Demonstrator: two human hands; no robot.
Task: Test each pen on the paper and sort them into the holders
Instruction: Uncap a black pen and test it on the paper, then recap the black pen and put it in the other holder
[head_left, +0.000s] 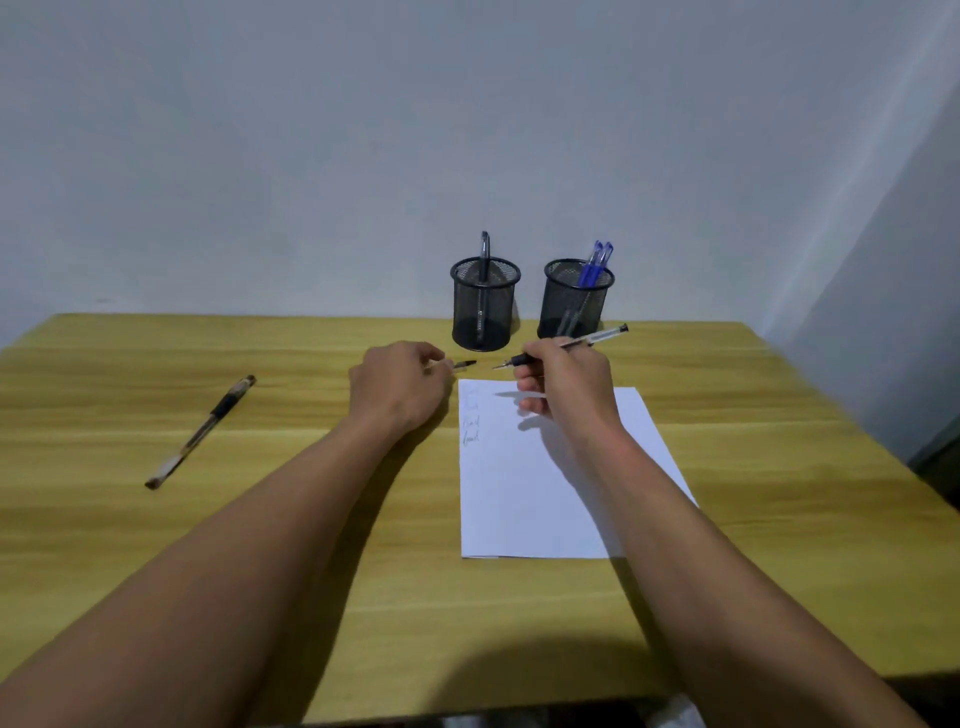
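A: So, where is the pen (592, 339) under test?

B: It sits in the person's right hand (563, 384) — thumb and fingers curled round its black grip. The bare tip points left, raised just over the far edge of the paper (524, 493). The barrel slants up to the right in front of the right holder (571, 306).

A: And the left hand (397, 387)?

B: Curled too, pinching a small dark-tipped piece (466, 364) (too blurred to name for certain). It pokes out toward the pen's tip — near, not touching.

A: What stands behind them?

B: Two black mesh cups, side by side at the back of the table (260, 545). The left holder (483, 317) has one dark pen (484, 249) upright, and the right one has blue-capped pens (597, 262) leaning right.

A: Anything more?

B: A spare pen (200, 431) lies well off to the left. The paper bears scribbles near its top-left corner.
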